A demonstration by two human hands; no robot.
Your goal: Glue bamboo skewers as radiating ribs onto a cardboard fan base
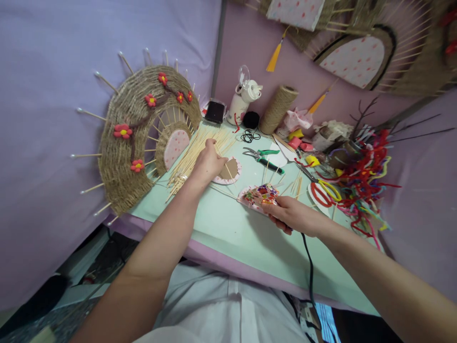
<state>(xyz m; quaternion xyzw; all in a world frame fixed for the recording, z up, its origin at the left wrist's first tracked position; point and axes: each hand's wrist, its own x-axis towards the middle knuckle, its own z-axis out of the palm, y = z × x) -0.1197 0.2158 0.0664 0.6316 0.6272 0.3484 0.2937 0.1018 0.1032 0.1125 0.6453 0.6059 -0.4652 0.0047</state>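
Observation:
My left hand (209,162) is closed, with a thin wooden stick (229,171) at its fingertips. The stick slants across a rounded cardboard piece (233,167) with a spotted white-and-pink rim. My right hand (285,213) is wrapped around a floral-patterned glue gun (262,194), with a black cord (310,267) hanging below. Under the gun's front shows the spotted edge of another piece (246,202), mostly covered; short sticks stick up behind it. Beside my left hand lies a spread of loose wooden sticks (191,155).
Green-handled pruning shears (269,162) and scissors (324,190) lie behind my right hand. A twine-wound arch with red flowers (117,166) leans at left. At the back stand a twine cone (278,108) and white bottle (239,105); pipe cleaners (371,176) heap at right.

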